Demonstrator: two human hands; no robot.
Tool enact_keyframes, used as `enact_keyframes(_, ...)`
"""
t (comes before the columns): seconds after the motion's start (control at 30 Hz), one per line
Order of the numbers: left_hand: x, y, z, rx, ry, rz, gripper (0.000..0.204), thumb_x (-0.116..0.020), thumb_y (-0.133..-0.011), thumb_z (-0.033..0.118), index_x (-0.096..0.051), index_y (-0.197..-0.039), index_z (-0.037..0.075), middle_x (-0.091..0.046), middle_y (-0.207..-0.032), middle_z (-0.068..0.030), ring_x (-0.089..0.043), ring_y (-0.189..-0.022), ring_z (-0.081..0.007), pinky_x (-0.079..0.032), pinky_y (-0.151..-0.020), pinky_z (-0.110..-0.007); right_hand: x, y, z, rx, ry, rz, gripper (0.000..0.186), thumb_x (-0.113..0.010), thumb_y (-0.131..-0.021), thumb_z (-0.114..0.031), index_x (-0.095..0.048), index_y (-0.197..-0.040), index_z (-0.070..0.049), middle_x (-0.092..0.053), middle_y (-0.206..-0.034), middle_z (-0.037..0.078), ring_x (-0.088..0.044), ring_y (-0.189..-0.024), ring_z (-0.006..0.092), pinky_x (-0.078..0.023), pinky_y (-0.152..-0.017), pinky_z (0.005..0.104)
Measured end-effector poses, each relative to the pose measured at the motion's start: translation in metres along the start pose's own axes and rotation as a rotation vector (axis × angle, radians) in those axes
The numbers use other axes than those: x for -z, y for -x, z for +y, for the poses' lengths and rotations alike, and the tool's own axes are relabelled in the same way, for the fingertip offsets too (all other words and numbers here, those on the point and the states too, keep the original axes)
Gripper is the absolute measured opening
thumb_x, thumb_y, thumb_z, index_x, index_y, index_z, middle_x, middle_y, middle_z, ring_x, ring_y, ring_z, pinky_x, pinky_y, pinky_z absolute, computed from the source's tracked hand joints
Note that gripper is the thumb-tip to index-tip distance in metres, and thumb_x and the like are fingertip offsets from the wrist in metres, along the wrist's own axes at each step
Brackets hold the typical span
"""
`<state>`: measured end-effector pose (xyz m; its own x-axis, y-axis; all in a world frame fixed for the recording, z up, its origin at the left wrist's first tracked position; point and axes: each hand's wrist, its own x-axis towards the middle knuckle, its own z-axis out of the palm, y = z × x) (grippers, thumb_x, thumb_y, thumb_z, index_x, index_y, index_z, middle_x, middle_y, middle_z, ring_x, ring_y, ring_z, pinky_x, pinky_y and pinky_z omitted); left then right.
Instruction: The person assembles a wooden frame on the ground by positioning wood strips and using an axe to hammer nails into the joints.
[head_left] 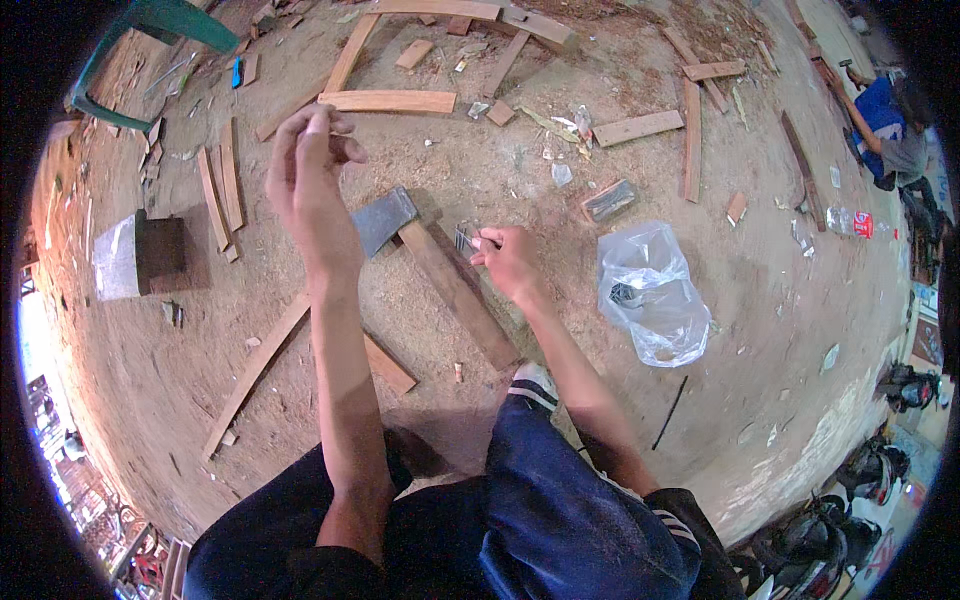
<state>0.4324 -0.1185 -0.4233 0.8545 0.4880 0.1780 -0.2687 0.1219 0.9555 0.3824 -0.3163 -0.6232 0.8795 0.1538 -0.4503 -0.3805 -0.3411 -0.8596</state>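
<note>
My left hand (312, 165) is raised over the ground, fingers loosely bent and apart, and I see nothing in it. Beneath and to its right lies an axe (455, 290), its grey metal head toward the left hand and its thick wooden handle slanting toward my knee. Beside the handle, my right hand (507, 258) is closed in a pinch on a few thin nails (463, 238) that stick out past the fingertips. To the right of that hand rests a clear plastic bag (655, 335) with a dark cluster, apparently more nails, inside.
Wooden strips (390, 101) form a rough frame ahead, with more slats (692, 140) on the right. A metal-faced block (140, 255) stands at left, near a green plastic chair (190, 25). Another person (890, 140) sits far right. A small wrapped block (610, 200) lies beyond the bag.
</note>
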Motion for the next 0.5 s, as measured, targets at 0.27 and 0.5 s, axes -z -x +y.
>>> enact_keyframes(0.27,-0.008,0.004,-0.007,0.024,0.034,-0.064,0.023,-0.055,-0.103,0.018,-0.063,-0.111,-0.002,-0.065,-0.096,-0.0083,-0.057,-0.078,-0.0127,-0.048,-0.074,-0.028,0.018,0.009,-0.033,-0.098,-0.062,-0.109,0.030,-0.060,-0.098,-0.002,-0.061,-0.124,0.012,-0.073,-0.098,0.019,-0.074,-0.076,0.0203,-0.060,-0.064,0.0291)
enact_keyframes(0.5,-0.003,0.004,-0.005,-0.002,0.030,-0.079,0.024,-0.053,-0.103,0.016,-0.062,-0.113,-0.003,-0.064,-0.097,-0.0083,-0.057,-0.082,-0.0126,-0.047,-0.075,-0.029,0.066,0.094,-0.101,0.115,-0.018,0.093,0.032,-0.059,-0.100,-0.008,-0.061,-0.131,0.000,-0.073,-0.101,0.014,-0.073,-0.082,0.0171,-0.059,-0.072,0.0300)
